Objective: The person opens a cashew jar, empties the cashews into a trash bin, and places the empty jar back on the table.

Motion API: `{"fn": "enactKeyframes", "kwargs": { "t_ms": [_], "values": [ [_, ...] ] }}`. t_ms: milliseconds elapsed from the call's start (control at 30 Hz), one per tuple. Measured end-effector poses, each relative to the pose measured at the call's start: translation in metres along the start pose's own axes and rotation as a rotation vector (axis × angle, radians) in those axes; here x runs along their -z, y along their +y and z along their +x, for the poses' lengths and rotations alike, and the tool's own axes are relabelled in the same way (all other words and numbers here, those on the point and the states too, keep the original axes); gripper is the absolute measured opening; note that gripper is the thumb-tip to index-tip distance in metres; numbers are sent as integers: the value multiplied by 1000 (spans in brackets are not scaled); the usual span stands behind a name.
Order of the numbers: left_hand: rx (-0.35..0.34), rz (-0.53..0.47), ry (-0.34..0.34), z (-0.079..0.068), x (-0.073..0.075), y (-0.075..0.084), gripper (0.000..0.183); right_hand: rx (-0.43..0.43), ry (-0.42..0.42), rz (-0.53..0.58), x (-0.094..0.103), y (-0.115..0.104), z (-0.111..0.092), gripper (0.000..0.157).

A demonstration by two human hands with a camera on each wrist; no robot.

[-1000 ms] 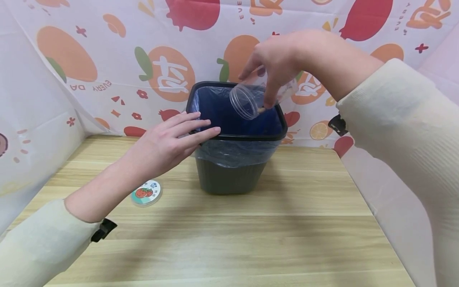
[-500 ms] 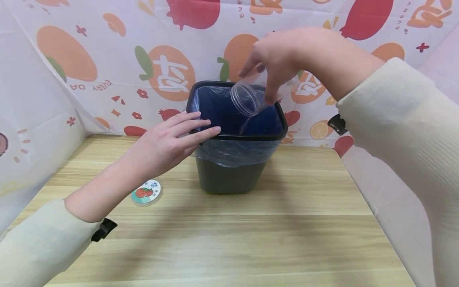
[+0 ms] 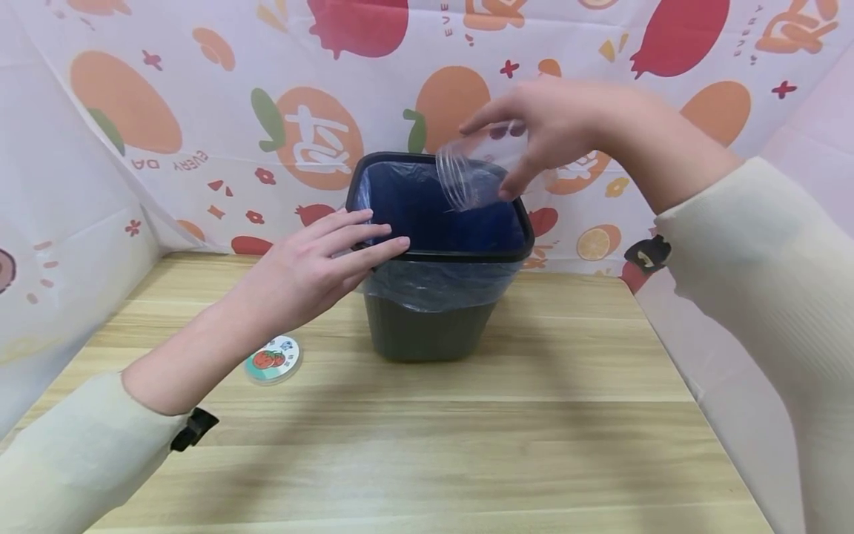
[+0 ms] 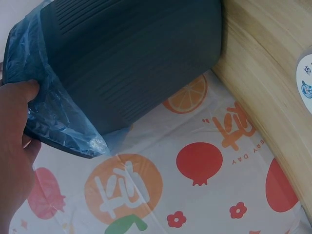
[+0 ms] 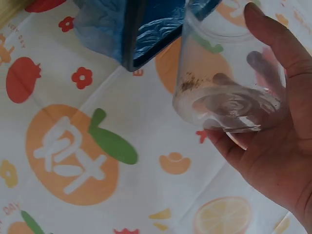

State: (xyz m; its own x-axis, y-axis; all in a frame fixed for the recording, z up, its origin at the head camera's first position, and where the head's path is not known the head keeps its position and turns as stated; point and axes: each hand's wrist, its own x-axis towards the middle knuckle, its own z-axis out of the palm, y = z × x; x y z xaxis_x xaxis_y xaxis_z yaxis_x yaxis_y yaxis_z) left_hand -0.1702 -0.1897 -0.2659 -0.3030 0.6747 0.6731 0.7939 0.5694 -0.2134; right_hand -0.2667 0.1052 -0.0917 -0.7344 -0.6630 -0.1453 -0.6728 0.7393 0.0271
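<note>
R hand [image 3: 554, 126] holds clear jar [image 3: 470, 174] tipped on its side above bin [image 3: 427, 326], mouth facing L, over far R part of opening. Fingers and thumb curled round jar's base end; wrist view shows base in the palm, some brown crumbs stuck to inner wall [image 5: 192, 83]. L hand [image 3: 313, 263] spread, fingers straight, laid on bin's near L rim over the blue liner [image 3: 434, 285]; thumb presses liner at the rim [image 4: 19, 92].

Bin sits mid-bench toward back edge. Round lid [image 3: 272, 359] w/ strawberry print lies flat on bench, L of bin, apart from it.

Handling, judged: jar looks thin plastic, light, stiff but squeezable, smooth so prob. slippery; best held round the body near the base, as now, not by the mouth rim. Bin light too, likely to slide w/o the L hand.
</note>
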Motion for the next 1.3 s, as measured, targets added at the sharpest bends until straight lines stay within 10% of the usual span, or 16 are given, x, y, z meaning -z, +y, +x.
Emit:
{"fn": "enactKeyframes", "kwargs": {
  "t_ms": [933, 1300],
  "values": [
    [-4, -39, 28, 1, -2, -5, 68, 17, 414, 883, -74, 55, -56, 80],
    [2, -32, 16, -2, -3, -4, 66, 269, 593, 1301, -111, 61, -65, 67]
  ]
}}
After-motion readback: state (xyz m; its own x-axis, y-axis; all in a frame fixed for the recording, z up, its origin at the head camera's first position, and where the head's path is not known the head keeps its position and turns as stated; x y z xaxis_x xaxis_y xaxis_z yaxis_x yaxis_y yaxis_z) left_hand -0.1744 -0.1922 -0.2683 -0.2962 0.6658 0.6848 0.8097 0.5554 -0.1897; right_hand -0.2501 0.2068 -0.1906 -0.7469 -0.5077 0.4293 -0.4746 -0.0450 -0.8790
